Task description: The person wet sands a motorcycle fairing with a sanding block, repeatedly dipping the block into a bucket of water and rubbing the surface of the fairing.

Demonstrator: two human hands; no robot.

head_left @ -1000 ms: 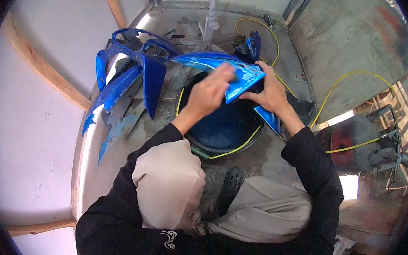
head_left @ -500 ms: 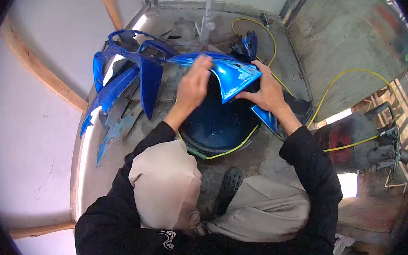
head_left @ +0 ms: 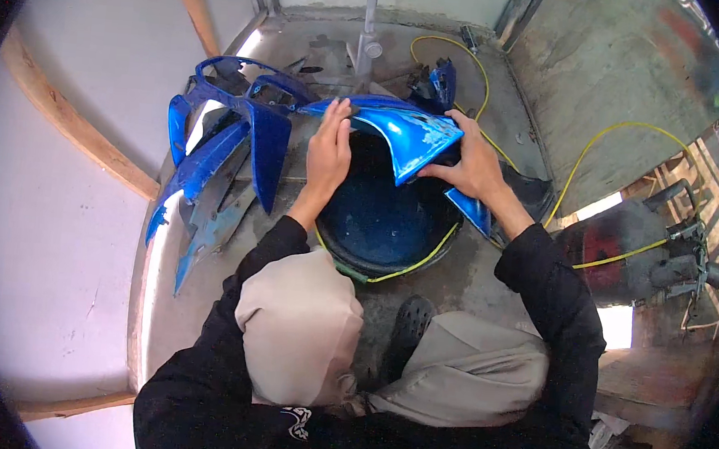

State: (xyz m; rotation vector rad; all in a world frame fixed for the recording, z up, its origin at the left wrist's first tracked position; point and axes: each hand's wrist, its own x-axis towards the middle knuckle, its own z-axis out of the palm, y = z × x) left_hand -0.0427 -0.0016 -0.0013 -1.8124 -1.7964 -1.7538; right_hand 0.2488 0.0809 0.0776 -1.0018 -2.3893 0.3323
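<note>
A glossy blue plastic fairing panel [head_left: 408,137], with pale scuffed patches toward its right end, is held tilted above a round dark tub [head_left: 384,258]. My right hand [head_left: 471,161] grips the panel's right end, thumb below and fingers over the top edge. My left hand [head_left: 328,161] is at the panel's left part, fingers pressed together and pointing up. A small dark piece shows by its fingertips, too little to name. Left of the tub rests a larger blue fairing [head_left: 266,145] with several openings. A smaller blue piece [head_left: 462,207] lies beneath my right wrist.
A yellow hose [head_left: 486,87] curls across the floor at the back and right. Another blue part [head_left: 442,83] lies beyond the panel. A grey pipe [head_left: 370,23] stands at the back. To the right is a dark red and black tank [head_left: 606,252]. A white wall [head_left: 64,227] bounds the left.
My left hand has slid slightly left and down along the panel and is no longer blurred. My right hand keeps its grip. The whole view has shifted a little.
</note>
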